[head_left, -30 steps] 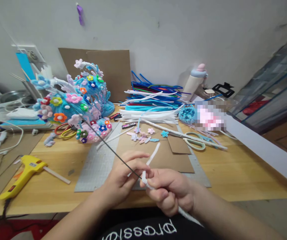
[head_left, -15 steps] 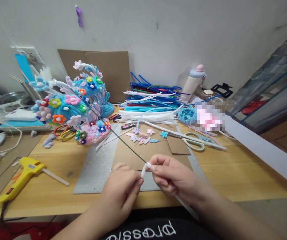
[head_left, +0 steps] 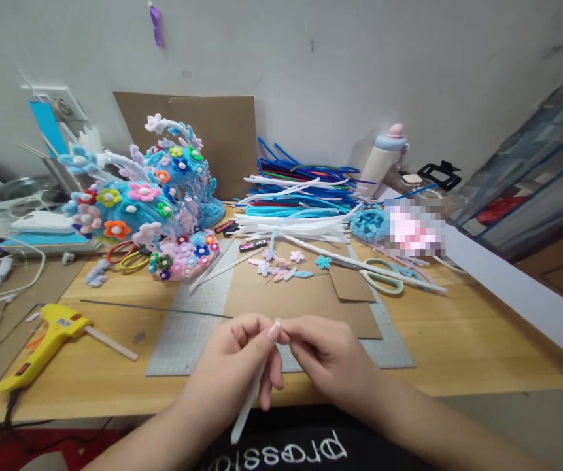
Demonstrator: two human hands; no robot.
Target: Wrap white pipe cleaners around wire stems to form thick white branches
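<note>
My left hand [head_left: 239, 356] is closed in a pinch, holding a white pipe cleaner [head_left: 245, 412] whose tail hangs below the fingers. A thin dark wire stem [head_left: 158, 308] runs out leftward from the same hand, over the mat. My right hand [head_left: 333, 353] is closed too, its thumb and forefinger meeting the left fingertips at a small white end of the pipe cleaner. How wire and pipe cleaner join is hidden by the fingers. Beyond the hands, small felt-like flowers and petals [head_left: 281, 268] lie on a cardboard sheet [head_left: 256, 297].
A yellow glue gun [head_left: 48, 343] lies at left. Flower-covered blue pipe cleaner pieces [head_left: 134, 209] stand behind it. Bundled pipe cleaners [head_left: 301, 226] are stacked at the back. Scissors [head_left: 384, 280], a bottle [head_left: 379, 163] and a grey cutting mat [head_left: 173, 353] are also on the table.
The wire has swung from slanting up and away to lying nearly level toward the left. My hands have come together, and the pipe cleaner's tail now hangs under my left hand instead of my right.
</note>
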